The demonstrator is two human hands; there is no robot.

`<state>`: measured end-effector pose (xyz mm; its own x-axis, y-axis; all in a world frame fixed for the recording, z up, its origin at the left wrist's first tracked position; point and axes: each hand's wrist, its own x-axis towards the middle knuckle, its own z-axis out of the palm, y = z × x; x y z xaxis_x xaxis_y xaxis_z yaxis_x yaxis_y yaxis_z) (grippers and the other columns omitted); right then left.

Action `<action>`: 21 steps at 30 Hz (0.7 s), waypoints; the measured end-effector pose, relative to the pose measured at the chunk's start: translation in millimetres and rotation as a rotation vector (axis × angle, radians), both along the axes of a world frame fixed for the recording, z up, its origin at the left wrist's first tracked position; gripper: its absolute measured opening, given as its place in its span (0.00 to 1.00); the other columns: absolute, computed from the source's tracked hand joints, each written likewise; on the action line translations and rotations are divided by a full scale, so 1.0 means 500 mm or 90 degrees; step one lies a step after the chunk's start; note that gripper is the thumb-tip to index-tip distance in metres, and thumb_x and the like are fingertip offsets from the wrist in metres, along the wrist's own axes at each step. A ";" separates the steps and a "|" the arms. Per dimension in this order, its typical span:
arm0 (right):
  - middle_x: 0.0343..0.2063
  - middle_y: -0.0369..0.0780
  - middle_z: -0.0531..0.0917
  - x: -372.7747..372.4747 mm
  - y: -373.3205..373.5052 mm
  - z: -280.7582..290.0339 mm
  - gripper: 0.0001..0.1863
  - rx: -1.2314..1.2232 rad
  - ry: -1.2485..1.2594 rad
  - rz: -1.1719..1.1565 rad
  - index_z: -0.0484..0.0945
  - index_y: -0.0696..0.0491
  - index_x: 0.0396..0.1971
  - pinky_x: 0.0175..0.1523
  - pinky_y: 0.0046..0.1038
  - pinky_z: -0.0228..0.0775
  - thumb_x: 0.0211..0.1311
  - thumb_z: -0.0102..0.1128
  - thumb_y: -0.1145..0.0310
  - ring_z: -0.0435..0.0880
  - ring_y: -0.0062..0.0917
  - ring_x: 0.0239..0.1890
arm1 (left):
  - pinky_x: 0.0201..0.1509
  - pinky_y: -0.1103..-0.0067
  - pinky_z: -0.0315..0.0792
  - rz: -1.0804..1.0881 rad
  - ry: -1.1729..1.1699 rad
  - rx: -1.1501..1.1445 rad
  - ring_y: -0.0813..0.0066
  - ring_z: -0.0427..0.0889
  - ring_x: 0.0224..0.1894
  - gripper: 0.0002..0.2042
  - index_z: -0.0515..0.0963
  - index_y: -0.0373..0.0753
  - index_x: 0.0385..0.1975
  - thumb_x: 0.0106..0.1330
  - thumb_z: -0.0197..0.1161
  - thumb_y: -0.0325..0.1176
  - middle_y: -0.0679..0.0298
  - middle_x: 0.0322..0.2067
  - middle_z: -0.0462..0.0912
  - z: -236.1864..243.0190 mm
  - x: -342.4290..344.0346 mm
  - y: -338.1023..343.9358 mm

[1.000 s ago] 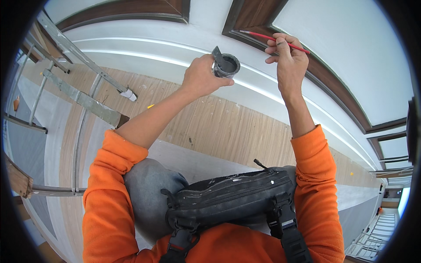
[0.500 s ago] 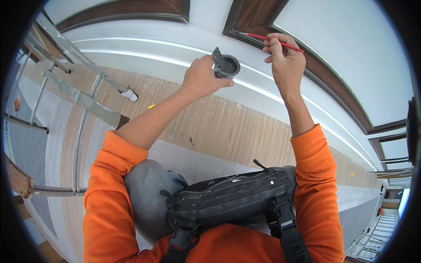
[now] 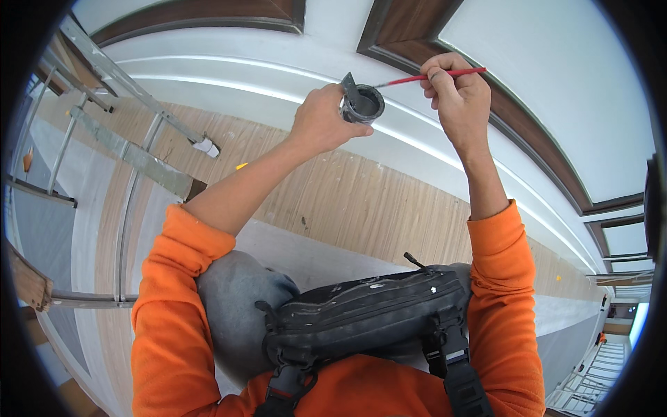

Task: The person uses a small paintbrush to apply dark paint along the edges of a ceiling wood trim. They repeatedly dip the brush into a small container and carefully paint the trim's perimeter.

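My left hand [image 3: 321,124] is wrapped round a small cup of dark grey paint [image 3: 368,105], held above the floor near the wall. A dark flat scraper-like piece [image 3: 349,86] stands up at the cup's left rim. My right hand [image 3: 455,90] pinches a thin red paintbrush [image 3: 406,80]. Its bristle end points left and sits just beside the cup's upper right rim; whether it touches is too small to tell. Beyond the right hand runs a brown wooden frame [image 3: 410,50] with dark grey edges, set on the white wall [image 3: 333,35].
Metal ladder legs [image 3: 156,128] and a paint-stained grey beam [image 3: 139,163] stand on the left. Wood-look flooring [image 3: 347,191] lies below my hands, beside a pale covering strip [image 3: 313,243]. A black bag [image 3: 365,313] is strapped across my lap. Another wooden frame [image 3: 208,21] is at the upper left.
The brush tip has left the frame's lower corner and come down to the cup's rim. My right hand has shifted slightly right. The cup has barely moved.
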<state>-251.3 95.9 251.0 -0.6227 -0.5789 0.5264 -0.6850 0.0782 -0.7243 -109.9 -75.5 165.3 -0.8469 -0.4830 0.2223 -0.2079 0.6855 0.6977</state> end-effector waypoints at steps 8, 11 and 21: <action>0.26 0.37 0.87 0.020 -0.010 -0.017 0.10 0.136 0.111 0.028 0.87 0.56 0.34 0.36 0.26 0.74 0.68 0.59 0.68 0.82 0.20 0.26 | 0.59 0.62 0.78 -0.018 -0.038 0.018 0.51 0.86 0.53 0.32 0.84 0.36 0.50 0.48 0.86 0.48 0.51 0.47 0.87 0.017 0.002 0.004; 0.27 0.37 0.88 0.028 -0.015 -0.017 0.10 0.065 0.051 0.037 0.87 0.56 0.35 0.35 0.26 0.75 0.69 0.59 0.69 0.83 0.21 0.26 | 0.58 0.62 0.79 -0.014 -0.024 -0.001 0.52 0.86 0.53 0.32 0.84 0.37 0.50 0.48 0.86 0.48 0.51 0.47 0.88 0.009 0.001 0.002; 0.26 0.39 0.84 -0.019 0.003 -0.014 0.10 -0.145 -0.370 0.039 0.84 0.59 0.37 0.26 0.25 0.72 0.69 0.56 0.70 0.82 0.22 0.26 | 0.58 0.64 0.79 -0.018 -0.013 0.042 0.54 0.88 0.52 0.32 0.84 0.35 0.50 0.48 0.86 0.47 0.51 0.46 0.89 0.025 0.004 0.003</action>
